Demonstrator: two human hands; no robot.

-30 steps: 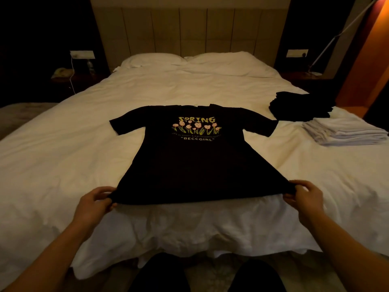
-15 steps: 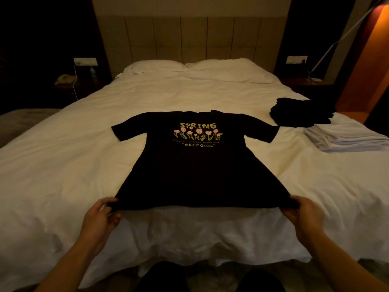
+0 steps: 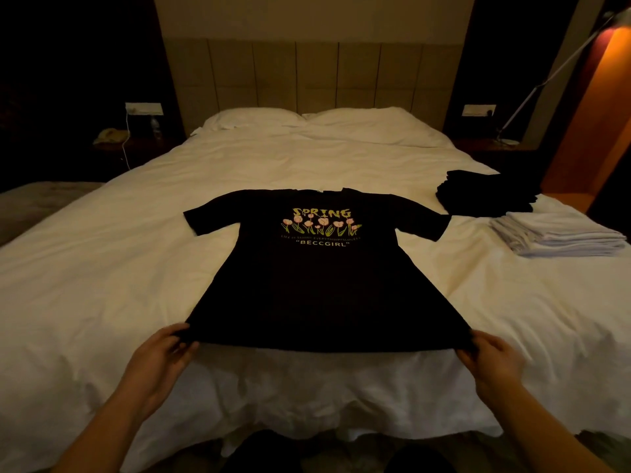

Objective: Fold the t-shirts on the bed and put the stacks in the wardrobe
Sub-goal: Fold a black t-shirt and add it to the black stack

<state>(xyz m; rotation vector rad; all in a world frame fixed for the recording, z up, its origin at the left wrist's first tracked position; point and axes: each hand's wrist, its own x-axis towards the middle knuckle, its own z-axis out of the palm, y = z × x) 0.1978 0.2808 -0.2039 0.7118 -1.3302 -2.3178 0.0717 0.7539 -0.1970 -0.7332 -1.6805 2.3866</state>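
- The black t-shirt (image 3: 317,285) lay spread flat, print side up, near the foot of the bed (image 3: 102,268), collar toward the pillows (image 3: 307,119).
- The print read "SPRING" over pink tulips, with "BECCGIRL" below; the small line of text between them was too fine to read.
- The left hand (image 3: 160,356) pinched the hem's left corner; its fingers curled over the cloth edge, and the thumb was partly hidden under the fabric.
- The right hand (image 3: 491,358) pinched the hem's right corner in like manner; its outline was blurred, so individual fingers were hard to separate.
- The hem was drawn taut between the two hands, just short of the mattress edge.
- Both forearms ran out of the bottom of the view, cut off at the frame.
- A stack of folded black shirts (image 3: 488,192) sat at the right side of the bed; the dim light merged its layers, so no count was possible.
- A stack of folded white shirts (image 3: 560,235) lay just in front of the black one, its right end near the frame edge.
- A padded headboard (image 3: 307,76) stood behind the pillows.
- A lamp arm (image 3: 553,70) slanted up at the right, its head cut off by the frame.
- The bedside area at the left was nearly black; a telephone (image 3: 109,135) and a white cable (image 3: 125,145) could just be made out.
- Dark shapes at the bottom edge could not be identified.
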